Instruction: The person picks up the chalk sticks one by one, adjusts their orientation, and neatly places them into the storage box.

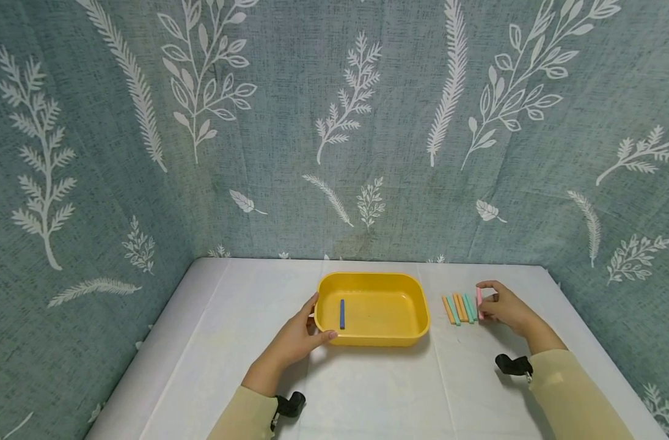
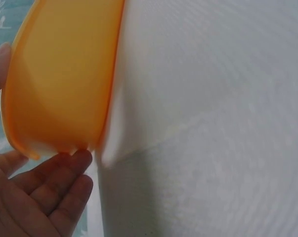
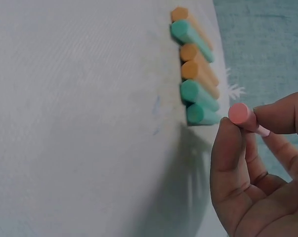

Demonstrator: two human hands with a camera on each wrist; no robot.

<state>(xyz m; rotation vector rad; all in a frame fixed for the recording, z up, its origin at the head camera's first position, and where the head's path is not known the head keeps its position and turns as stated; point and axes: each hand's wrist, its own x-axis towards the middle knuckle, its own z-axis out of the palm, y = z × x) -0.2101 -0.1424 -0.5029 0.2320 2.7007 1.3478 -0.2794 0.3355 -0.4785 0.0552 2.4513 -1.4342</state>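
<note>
My right hand point(image 1: 504, 307) pinches a pink chalk stick point(image 3: 241, 115) between thumb and fingertips, at the right end of a row of chalk. Orange chalk point(image 3: 191, 70) and green chalk point(image 3: 197, 113) lie side by side in that row, several sticks in all. A yellow plastic tray point(image 1: 375, 340) stands to the left of the row. Inside it, towards the left, lies one blue chalk stick point(image 1: 342, 314). With thumb at the front rim and fingers along the left end, my left hand point(image 1: 294, 338) grips the tray's near left corner.
White cloth covers the table point(image 1: 378, 391). A teal curtain with white leaf prints point(image 1: 290, 122) hangs behind it and along both sides. Each wrist carries a small black camera mount point(image 1: 512, 365) near the sleeve.
</note>
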